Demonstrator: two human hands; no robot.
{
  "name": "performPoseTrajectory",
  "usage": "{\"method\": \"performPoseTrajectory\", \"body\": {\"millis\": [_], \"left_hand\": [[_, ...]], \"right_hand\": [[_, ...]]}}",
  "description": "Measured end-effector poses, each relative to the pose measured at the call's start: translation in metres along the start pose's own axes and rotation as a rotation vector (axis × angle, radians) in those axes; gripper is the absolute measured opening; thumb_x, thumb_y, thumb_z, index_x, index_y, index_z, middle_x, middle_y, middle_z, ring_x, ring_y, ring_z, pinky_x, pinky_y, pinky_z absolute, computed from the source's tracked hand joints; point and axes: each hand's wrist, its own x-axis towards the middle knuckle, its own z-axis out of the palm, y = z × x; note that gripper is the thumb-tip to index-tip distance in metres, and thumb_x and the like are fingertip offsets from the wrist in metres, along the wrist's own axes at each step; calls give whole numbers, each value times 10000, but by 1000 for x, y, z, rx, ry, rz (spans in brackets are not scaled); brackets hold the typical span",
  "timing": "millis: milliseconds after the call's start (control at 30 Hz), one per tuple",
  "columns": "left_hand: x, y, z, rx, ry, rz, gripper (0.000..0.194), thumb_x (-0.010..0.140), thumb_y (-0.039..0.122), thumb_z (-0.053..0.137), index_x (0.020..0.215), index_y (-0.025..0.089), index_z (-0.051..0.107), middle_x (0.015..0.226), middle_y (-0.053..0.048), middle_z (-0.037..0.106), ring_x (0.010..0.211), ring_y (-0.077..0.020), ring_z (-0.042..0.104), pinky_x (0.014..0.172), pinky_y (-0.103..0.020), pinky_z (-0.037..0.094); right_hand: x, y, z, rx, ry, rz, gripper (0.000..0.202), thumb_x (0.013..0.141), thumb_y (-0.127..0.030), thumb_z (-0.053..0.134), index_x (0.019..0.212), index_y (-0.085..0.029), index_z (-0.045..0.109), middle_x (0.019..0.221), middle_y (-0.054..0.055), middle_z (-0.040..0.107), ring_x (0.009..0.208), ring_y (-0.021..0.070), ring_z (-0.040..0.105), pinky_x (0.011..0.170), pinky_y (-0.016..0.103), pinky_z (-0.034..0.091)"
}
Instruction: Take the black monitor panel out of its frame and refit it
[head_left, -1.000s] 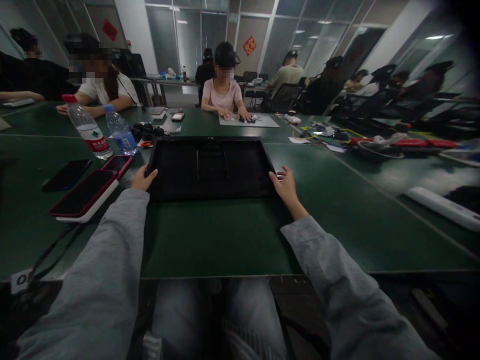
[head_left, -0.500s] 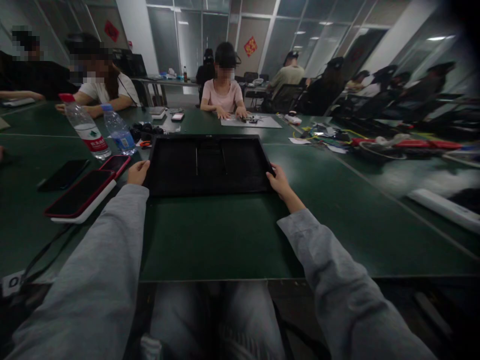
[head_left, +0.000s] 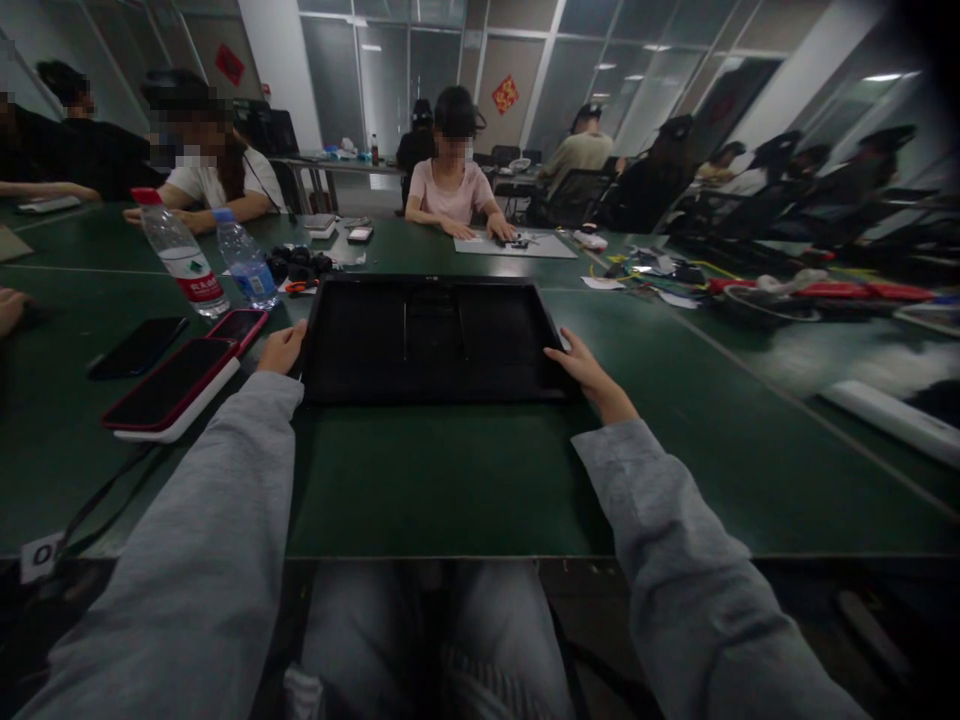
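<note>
A black rectangular panel (head_left: 352,345) with a raised rim, like a monitor's shell, is in front of me over the green table (head_left: 450,490). Two thin upright lines and a darker recess show on its inner face, and a small pale mark sits on its far rim. My left hand (head_left: 283,348) grips the panel's left edge, its fingers mostly hidden. On the opposite edge is my right hand (head_left: 589,370), closed with the thumb over the rim. Whether the panel rests on the table or is slightly raised, I cannot tell.
Left of the panel lie red-edged phones (head_left: 172,385), a dark phone (head_left: 139,347) and two water bottles (head_left: 184,260) (head_left: 247,262). A person in pink (head_left: 454,190) works opposite at a pale board (head_left: 525,247). Cables (head_left: 660,272) and a white power strip (head_left: 892,410) lie right.
The panel and both hands have shifted slightly right and nearer to me in the picture. The whole view has also drifted a little to the right. Both hands keep their grip.
</note>
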Motion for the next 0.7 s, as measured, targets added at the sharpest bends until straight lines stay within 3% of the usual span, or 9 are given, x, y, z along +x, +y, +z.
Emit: {"method": "performPoseTrajectory", "body": {"millis": [167,367,533,700], "left_hand": [[-2,-1,1,160,2,7,470,970,521,466,671,207,648,726,-94,683,920,-289,651,774,-332,440],[-7,-12,-7,337,10,26,374,889,529,565,665,242,649,788,-108,708,875,-295,624,722,-347,402],[-5,-28,-15,362,23,-2,359,821,463,649,589,249,479,699,-48,568,757,-245,532,674,-345,318],[-4,-31,-20,281,51,26,391,823,315,627,583,254,324,612,4,413,668,-199,410,656,-346,259]], "right_hand": [[7,3,6,45,30,-111,983,734,-392,813,1616,-186,431,1194,137,756,1016,311,746,961,572,613],[1,6,3,68,92,-170,989,640,-510,847,1525,-198,534,1068,104,770,1001,319,738,969,608,595],[-5,7,-12,32,332,-172,824,678,-401,791,1436,-157,581,1165,142,739,1100,323,716,1061,605,541],[-2,15,-32,-70,661,-145,733,749,-299,689,1434,-104,516,1437,217,599,1345,322,598,1194,570,418]]}}
